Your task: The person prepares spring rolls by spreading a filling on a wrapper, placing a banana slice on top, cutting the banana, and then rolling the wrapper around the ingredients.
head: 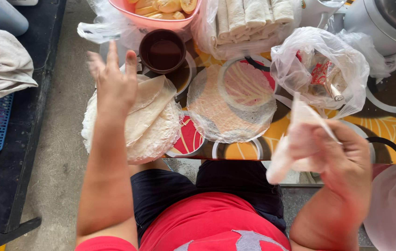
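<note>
Left hand (114, 81) raised, fingers spread, over wrapper stack (147, 125) — right hand (337, 155) pinching folded wrapper (295, 139)

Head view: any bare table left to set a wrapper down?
Little. The patterned orange tabletop is bare only at its right end, between the clear plastic bag and the near edge. Centre holds a flat round wrapper sheet, left a stack of thin white wrappers, the far edge a brown sauce bowl and rolled wrappers.
</note>
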